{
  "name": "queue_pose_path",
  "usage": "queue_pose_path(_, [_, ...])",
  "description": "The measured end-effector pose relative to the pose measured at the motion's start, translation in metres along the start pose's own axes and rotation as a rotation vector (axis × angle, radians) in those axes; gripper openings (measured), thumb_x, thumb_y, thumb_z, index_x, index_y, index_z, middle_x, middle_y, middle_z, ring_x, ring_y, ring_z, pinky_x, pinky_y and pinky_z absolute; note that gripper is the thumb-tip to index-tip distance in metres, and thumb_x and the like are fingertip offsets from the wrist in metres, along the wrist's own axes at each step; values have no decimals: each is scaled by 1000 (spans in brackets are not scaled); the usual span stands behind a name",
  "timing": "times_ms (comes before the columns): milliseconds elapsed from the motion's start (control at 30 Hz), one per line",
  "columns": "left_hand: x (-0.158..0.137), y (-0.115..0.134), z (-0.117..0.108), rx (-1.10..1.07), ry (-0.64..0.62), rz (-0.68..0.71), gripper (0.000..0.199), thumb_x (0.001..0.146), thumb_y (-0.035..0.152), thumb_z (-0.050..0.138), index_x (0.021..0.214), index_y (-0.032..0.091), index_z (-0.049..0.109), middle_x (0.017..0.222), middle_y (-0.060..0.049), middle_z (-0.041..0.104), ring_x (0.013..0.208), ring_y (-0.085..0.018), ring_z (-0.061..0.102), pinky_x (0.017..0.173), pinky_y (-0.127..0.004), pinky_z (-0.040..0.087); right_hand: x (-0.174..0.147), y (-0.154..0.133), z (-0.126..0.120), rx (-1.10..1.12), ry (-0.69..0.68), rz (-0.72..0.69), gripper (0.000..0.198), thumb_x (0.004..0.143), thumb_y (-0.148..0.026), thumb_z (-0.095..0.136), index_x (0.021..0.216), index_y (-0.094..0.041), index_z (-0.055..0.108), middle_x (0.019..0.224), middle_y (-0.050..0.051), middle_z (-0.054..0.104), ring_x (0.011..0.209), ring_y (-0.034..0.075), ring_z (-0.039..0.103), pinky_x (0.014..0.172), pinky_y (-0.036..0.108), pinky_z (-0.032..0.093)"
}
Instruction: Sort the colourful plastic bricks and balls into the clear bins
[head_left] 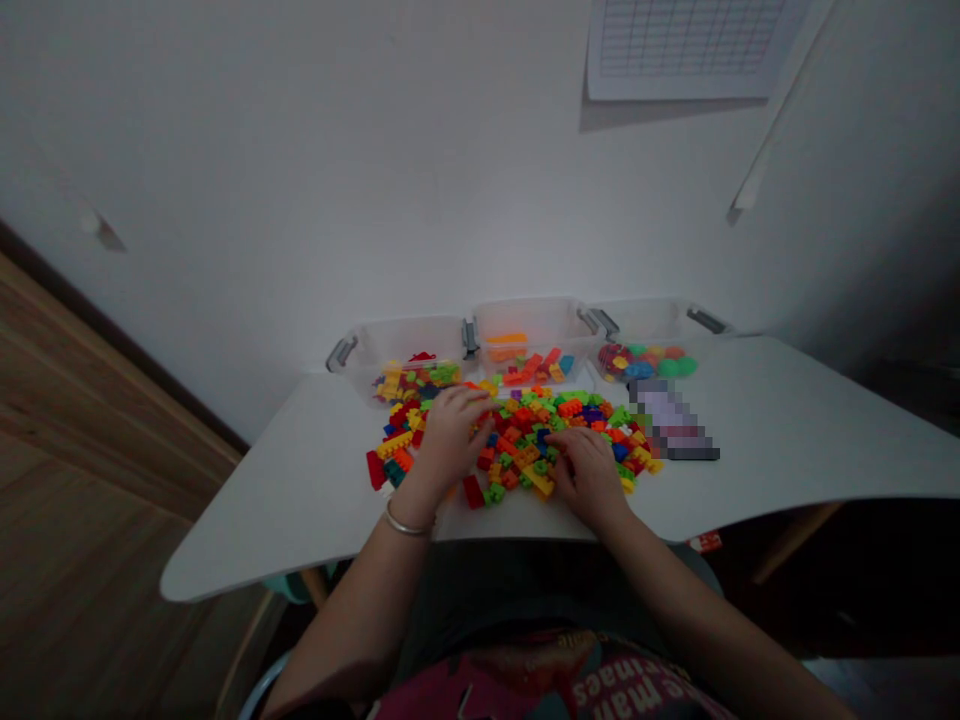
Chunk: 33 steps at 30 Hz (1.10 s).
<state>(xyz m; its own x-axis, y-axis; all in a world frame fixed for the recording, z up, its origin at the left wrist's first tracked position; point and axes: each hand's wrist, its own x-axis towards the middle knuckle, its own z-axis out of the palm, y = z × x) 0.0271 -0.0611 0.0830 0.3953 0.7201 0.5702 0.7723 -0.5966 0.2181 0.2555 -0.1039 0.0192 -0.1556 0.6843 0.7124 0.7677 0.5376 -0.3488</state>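
Two bare hands work over a loose heap of toy bricks [517, 445], which I see spread across the middle of the white worktop [795, 430] near its front edge. From my head view, the left hand [452, 430] is over the heap's left part, its fingers [474, 402] curved and the thumb held apart from them, leaving a gap; I make out nothing gripped there. The right hand [589, 475] is at the heap's right part, its fingers bent down among the bricks, the tips just beside a dark blue brick [543, 437]; whether they pinch anything, I cannot tell. Behind the heap I have three clear bins in a row: the left bin [409, 335] and the middle bin [525, 318] hold brightly coloured pieces, the right bin [645, 318] rounded ones. A pixelated flat object [675, 420] lies right of the heap. A bracelet [409, 527] circles the left wrist.
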Motion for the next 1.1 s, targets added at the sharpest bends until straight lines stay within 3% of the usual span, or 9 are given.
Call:
queue_pose_path(133, [-15,40,15,-49,-231,199,22,91,22,55,106,27,70,114,-1,70,108,-20,59,102,-43,43,0,2,-1,-5,-7,8,33,77,-6,47,102,-19,63,94,8,68,95,25,58,86,41,46])
queue_pose_path(267, [-23,56,27,61,-292,232,24,91,19,54,108,28,68,120,-1,68,109,-21,60,109,-52,35,0,5,-2,-21,-3,5,37,75,-4,45,102,-19,63,95,8,67,95,25,58,86,41,46])
queue_pose_path(433, [-25,57,37,141,-271,294,21,90,21,59,108,29,66,117,0,69,112,-22,58,112,-54,32,-1,6,-3,-28,9,4,33,77,-8,47,103,-20,64,95,9,67,95,26,59,86,42,47])
queue_pose_path(700, [-22,50,43,175,-193,281,14,91,21,58,100,25,67,106,1,72,104,-20,60,110,-52,32,0,3,-2,-28,1,-3,30,80,-10,49,104,-19,62,97,9,67,97,26,59,87,42,47])
queue_pose_path(1100, [-15,48,44,203,-207,304,8,90,22,59,93,19,66,96,-4,70,95,-20,60,90,-40,47,-1,2,-2,-41,0,-8,29,79,-10,50,104,-18,62,96,9,68,95,25,58,86,41,46])
